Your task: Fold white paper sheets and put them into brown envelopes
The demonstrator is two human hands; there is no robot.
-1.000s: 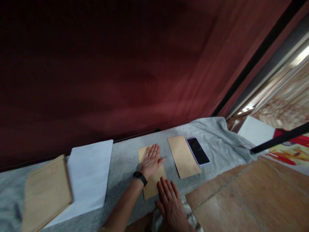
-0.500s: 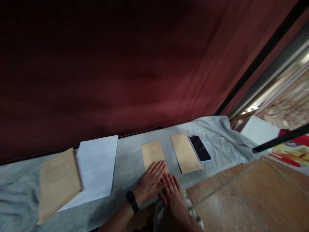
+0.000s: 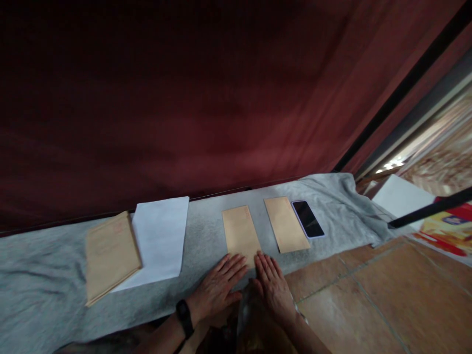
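Observation:
A brown paper envelope (image 3: 241, 231) lies flat on the grey cloth in front of me. My left hand (image 3: 221, 285) rests flat on its near left corner, palm down, fingers stretched out. At the near right corner, my right hand (image 3: 273, 287) also lies palm down with its fingers extended. Both hands are open, and nothing is gripped. Just to the right is a second brown envelope (image 3: 286, 225), with a dark-screened phone (image 3: 307, 219) in a pale purple case beside it. The near edge of the middle envelope is partly hidden by my fingers.
White paper sheets (image 3: 162, 241) lie to the left, partly under a stack of brown envelopes (image 3: 110, 255). Grey cloth (image 3: 202, 236) covers the narrow surface, against a dark red panel (image 3: 184, 123). A printed box (image 3: 446, 221) and a black bar (image 3: 431, 209) are at the right, above floor tiles (image 3: 368, 290).
My hands have moved apart, from close together over the envelope's near part to its two near corners. More of the envelope shows. The view has shifted slightly.

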